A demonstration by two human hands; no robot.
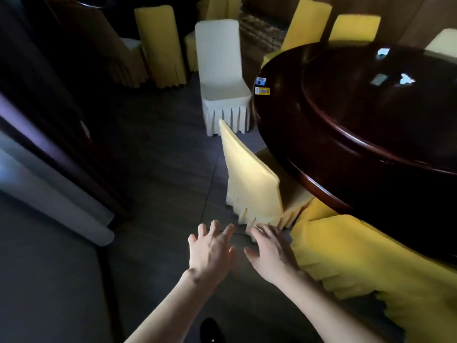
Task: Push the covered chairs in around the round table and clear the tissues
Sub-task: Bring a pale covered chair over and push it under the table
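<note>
A dark round table (291, 134) with a raised turntable (371, 115) fills the right side. A pale yellow covered chair (249, 179) stands tucked against its near-left edge. A bright yellow covered chair (358, 258) sits at the table's near edge, lower right. A white covered chair (222, 78) stands apart from the table at its left. Two small tissue packs (261, 86) lie on the table's left rim. My left hand (212, 251) and my right hand (269, 251) are both open with fingers spread, held out low in front of the pale yellow chair and holding nothing.
More yellow covered chairs (160, 45) stand in a group at the back left, and others (353, 28) line the table's far side. A dark door frame (49, 125) and a pale wall run along the left. Grey floor tiles (160, 157) lie between.
</note>
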